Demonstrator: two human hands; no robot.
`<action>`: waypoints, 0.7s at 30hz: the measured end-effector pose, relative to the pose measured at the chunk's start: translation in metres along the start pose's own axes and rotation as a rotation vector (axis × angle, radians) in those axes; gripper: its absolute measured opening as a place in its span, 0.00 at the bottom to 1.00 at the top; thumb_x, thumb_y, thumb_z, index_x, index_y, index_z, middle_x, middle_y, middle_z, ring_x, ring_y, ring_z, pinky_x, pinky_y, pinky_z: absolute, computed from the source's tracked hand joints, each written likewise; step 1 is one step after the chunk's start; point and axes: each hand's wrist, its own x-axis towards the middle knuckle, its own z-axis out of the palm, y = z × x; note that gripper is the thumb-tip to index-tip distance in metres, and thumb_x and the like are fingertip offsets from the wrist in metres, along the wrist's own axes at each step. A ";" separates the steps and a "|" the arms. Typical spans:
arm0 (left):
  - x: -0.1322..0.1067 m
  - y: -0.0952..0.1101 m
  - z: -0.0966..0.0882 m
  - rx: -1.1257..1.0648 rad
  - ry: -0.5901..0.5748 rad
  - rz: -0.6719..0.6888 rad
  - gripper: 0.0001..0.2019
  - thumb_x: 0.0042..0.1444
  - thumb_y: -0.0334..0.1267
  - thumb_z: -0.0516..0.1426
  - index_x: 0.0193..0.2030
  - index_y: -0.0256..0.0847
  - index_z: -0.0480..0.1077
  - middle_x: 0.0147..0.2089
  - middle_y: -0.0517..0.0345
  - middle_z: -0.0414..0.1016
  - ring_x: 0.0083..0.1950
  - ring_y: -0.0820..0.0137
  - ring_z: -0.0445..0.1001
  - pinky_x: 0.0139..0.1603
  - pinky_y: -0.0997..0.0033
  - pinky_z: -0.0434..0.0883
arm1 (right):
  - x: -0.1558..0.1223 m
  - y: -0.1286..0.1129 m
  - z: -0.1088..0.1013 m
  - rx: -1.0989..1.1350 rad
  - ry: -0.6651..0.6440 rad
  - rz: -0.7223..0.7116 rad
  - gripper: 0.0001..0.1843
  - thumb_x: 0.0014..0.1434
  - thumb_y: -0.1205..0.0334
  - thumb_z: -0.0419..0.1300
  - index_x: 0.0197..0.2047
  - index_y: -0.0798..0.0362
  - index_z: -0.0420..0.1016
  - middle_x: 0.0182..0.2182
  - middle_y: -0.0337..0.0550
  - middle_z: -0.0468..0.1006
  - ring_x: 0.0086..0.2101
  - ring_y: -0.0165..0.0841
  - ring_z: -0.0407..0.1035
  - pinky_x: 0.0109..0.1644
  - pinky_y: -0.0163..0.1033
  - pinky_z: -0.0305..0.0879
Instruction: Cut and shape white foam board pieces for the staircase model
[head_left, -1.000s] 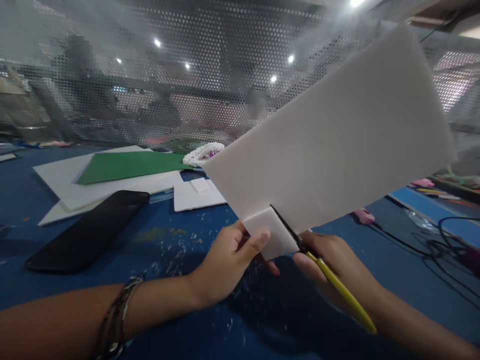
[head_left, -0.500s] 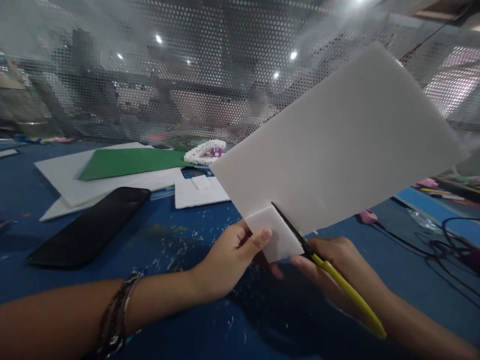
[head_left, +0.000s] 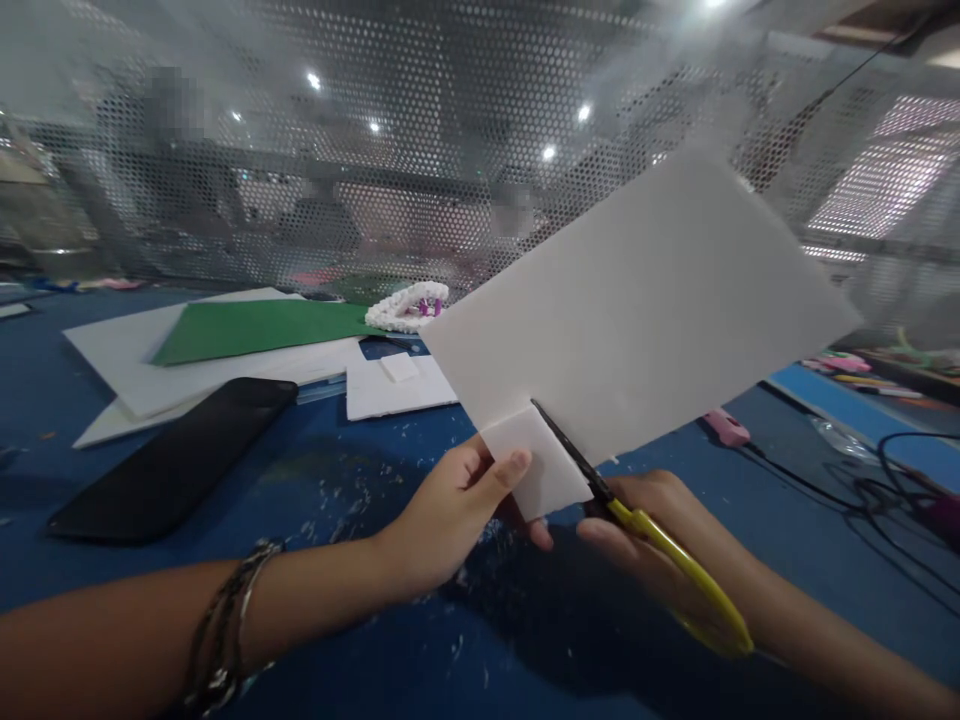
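My left hand (head_left: 457, 515) pinches a small white square (head_left: 536, 470) at the near corner of a large white foam sheet (head_left: 637, 310), thumb on top and fingers behind. Whether the square is a separate piece or part of the sheet, I cannot tell. My right hand (head_left: 660, 530) is closed around yellow-handled scissors (head_left: 667, 555). Their dark blades lie along the right edge of the square, with the tip at its upper corner. The sheet is held up at a tilt above the table, its far end rising to the right.
On the blue table (head_left: 322, 620) lie a black phone-shaped object (head_left: 180, 455), white sheets (head_left: 112, 345), a green sheet (head_left: 262, 328) and a white board (head_left: 367, 395) bearing a small square. A white beaded-looking piece (head_left: 394, 308) stands behind. Right are a pink tool (head_left: 726, 427) and black cables (head_left: 877, 495).
The far end of the large sheet has dropped and shifted left. Both hands, the square and the scissors have moved slightly left in view.
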 end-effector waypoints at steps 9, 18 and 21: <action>0.004 0.007 -0.005 0.086 -0.007 0.017 0.13 0.52 0.45 0.51 0.37 0.35 0.62 0.23 0.60 0.68 0.17 0.78 0.66 0.17 0.80 0.60 | -0.010 -0.007 -0.010 0.213 -0.095 -0.099 0.22 0.55 0.42 0.42 0.28 0.53 0.61 0.23 0.37 0.63 0.22 0.26 0.57 0.23 0.33 0.56; 0.005 0.008 -0.003 0.002 0.199 -0.083 0.13 0.54 0.45 0.51 0.34 0.35 0.61 0.19 0.64 0.65 0.15 0.80 0.64 0.16 0.82 0.57 | -0.008 -0.011 -0.014 0.180 -0.073 -0.061 0.27 0.56 0.40 0.35 0.30 0.53 0.62 0.22 0.41 0.66 0.21 0.29 0.59 0.22 0.35 0.59; 0.005 0.009 -0.001 -0.034 0.231 -0.095 0.13 0.54 0.45 0.50 0.34 0.35 0.61 0.20 0.65 0.64 0.15 0.82 0.63 0.16 0.82 0.58 | -0.007 -0.011 -0.009 0.125 -0.026 -0.079 0.28 0.56 0.40 0.33 0.29 0.53 0.61 0.22 0.41 0.65 0.21 0.28 0.58 0.23 0.34 0.59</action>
